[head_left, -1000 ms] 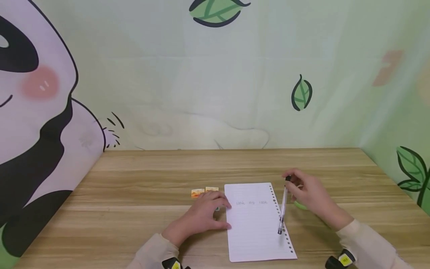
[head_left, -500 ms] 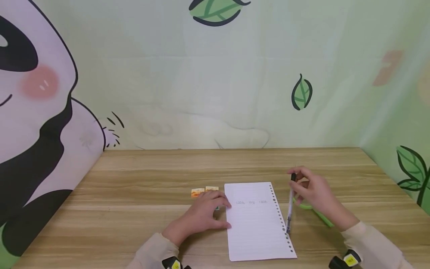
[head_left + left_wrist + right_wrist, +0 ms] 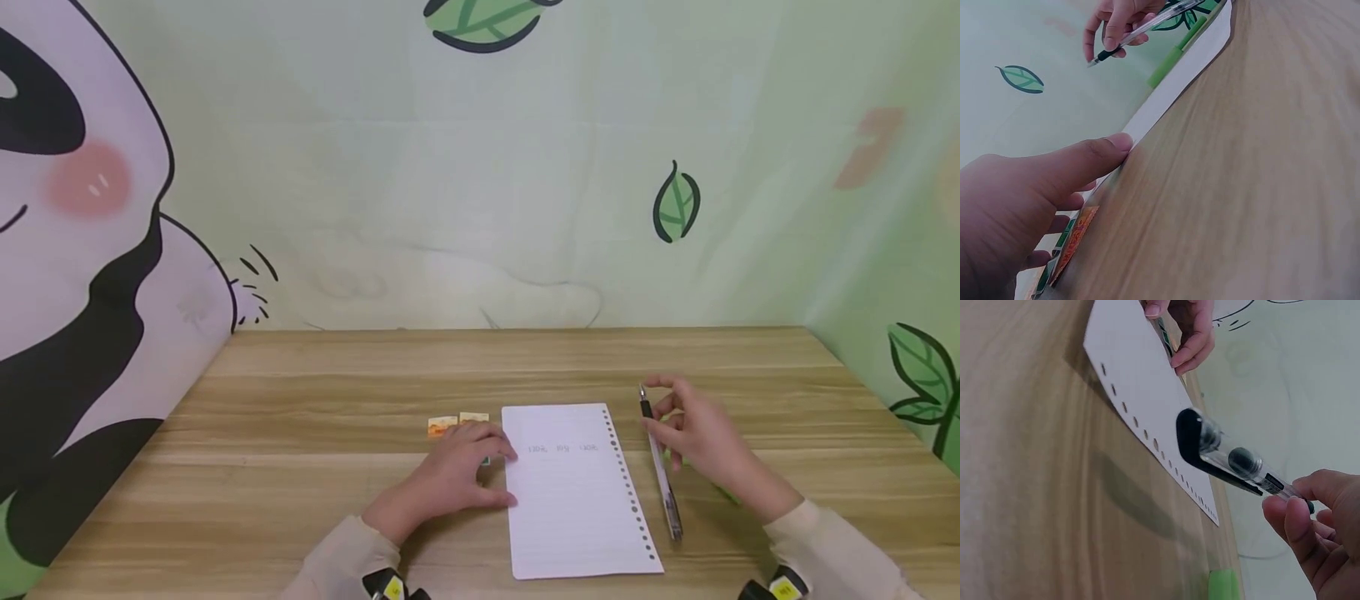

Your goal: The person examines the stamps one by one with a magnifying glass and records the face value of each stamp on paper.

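Observation:
My left hand [image 3: 453,467] rests at the left edge of a white ruled sheet of paper [image 3: 577,521], thumb and fingertips touching it, fingers relaxed. The sheet has a row of punched holes down its right side and a faint handwritten line near its top. Just right of the sheet, my right hand [image 3: 701,433] pinches a clear-barrelled pen [image 3: 663,479] near its black grip. The bare writing tip points away from me; in the right wrist view the pen's clip end [image 3: 1191,434] faces the camera, above the table. Its tip touches nothing.
Small printed cards or packets, one orange [image 3: 442,427] and one pale yellow [image 3: 474,417], lie beyond my left hand, which partly covers more of them. A green stick-shaped object [image 3: 1175,55] lies under my right hand. A printed cloth wall [image 3: 480,192] stands behind the wooden table [image 3: 300,383].
My right hand has shifted slightly right, and the pen's clip end has swung from over the sheet's holed edge to right of it. My left hand stays in place.

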The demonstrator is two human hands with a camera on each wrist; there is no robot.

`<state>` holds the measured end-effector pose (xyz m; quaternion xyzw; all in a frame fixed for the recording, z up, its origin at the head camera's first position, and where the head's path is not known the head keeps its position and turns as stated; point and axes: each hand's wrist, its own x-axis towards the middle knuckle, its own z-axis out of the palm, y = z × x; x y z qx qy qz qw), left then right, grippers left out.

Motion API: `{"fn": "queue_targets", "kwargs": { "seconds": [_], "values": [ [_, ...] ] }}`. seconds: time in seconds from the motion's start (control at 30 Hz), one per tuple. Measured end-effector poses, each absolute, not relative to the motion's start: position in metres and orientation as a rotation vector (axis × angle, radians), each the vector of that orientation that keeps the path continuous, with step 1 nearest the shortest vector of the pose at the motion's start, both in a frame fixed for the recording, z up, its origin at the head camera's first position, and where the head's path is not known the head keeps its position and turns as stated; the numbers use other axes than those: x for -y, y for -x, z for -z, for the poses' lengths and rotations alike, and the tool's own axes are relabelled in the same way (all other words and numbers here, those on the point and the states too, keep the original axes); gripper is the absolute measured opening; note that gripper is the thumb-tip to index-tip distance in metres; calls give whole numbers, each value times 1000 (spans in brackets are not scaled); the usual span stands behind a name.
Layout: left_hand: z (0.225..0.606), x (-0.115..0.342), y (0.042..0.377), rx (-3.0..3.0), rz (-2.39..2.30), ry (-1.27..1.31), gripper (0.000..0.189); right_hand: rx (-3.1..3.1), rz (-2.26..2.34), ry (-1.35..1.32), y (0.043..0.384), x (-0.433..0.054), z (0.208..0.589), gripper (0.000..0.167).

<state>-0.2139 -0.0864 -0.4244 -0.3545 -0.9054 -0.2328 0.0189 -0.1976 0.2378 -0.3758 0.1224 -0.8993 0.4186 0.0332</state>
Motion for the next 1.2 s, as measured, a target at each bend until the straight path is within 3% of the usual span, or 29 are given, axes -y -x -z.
{"fn": "queue_targets", "kwargs": {
  "seconds": [1.2],
  "values": [
    [424,85,214,2793,629,1138,43,2988,-1169,-314,187,-233,406,39]
  ]
}}
